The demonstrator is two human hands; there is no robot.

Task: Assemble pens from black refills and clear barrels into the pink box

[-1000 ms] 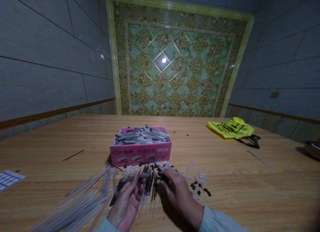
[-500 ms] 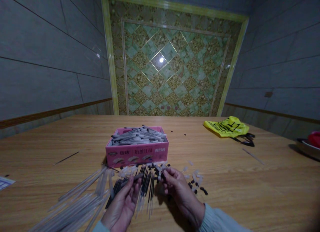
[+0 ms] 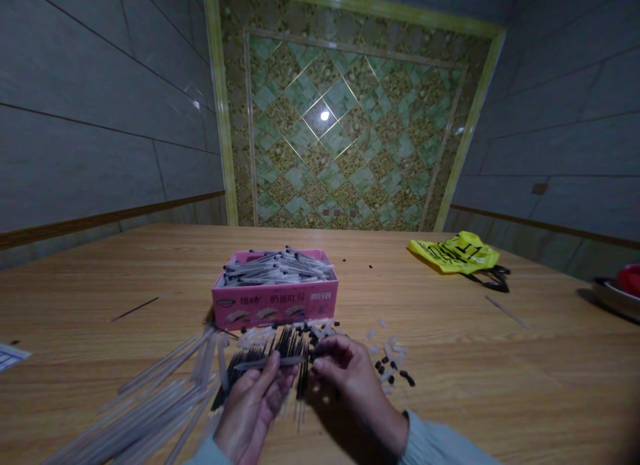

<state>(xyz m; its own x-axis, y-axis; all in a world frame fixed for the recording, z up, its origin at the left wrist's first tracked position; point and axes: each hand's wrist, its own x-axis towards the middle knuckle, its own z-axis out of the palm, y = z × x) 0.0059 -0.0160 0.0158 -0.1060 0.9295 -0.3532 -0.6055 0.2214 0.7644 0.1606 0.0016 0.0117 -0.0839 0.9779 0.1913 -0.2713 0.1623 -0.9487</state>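
My left hand [image 3: 257,401] is closed on a slim greyish pen [image 3: 267,363], held level between thumb and fingers. At the pen's right end, my right hand [image 3: 350,371] is closed in a pinch with a small black cap [image 3: 314,358] at its fingertips; whether the two touch I cannot tell. Dark pen refills [image 3: 290,341] lie in a bunch under and behind my hands. Long clear pen tubes [image 3: 150,418] are spread to the left. Small black caps [image 3: 393,366] and translucent pieces [image 3: 395,348] lie scattered right of my right hand.
Behind my hands stands a pink box [image 3: 275,305] filled with pens [image 3: 277,268]. A yellow bag [image 3: 455,253] lies at the back right. At the right edge is a bowl with something red [image 3: 630,278]. Single thin sticks [image 3: 506,311] lie on the wooden table [image 3: 450,338].
My left hand has shifted right, and the pen in it now lies closer to level. My right hand has moved from the small pieces near the box to the pen's end.
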